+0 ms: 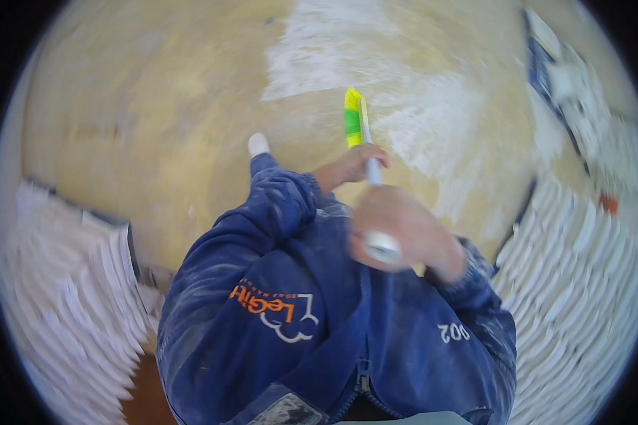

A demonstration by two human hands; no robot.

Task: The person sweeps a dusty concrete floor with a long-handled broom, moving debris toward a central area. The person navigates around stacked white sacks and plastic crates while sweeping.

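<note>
In the middle of the scene: one broom (pixel 354 122), held slantwise, its head far and its handle (pixel 373 172) running near, toward the body. Bristles in yellow and green; handle white, with a round white end. Contact between bristles and floor cannot be told.

Left hand (pixel 360 164): the farther of the two, closed round the handle just near of the head. Right hand (pixel 397 221): nearer, blurred, closed round the handle by its end, which shows at the near side of the fist.

Floor (pixel 127 99): tan, patchy; white powder (pixel 432 127) spread far of the broom and to its right, in broad streaks.

Jacket (pixel 312 290): blue, dusted white, front zip, an orange-and-white print on the left side and small white characters on the right. One white shoe (pixel 259 145), left of the broom.

Left, near: a stack (pixel 71 283) of white, layered items. Right, near: a similar stack (pixel 581 304). Right, far: white and blue items, detail unclear; a small red-orange object (pixel 607 204) nearer by.
</note>
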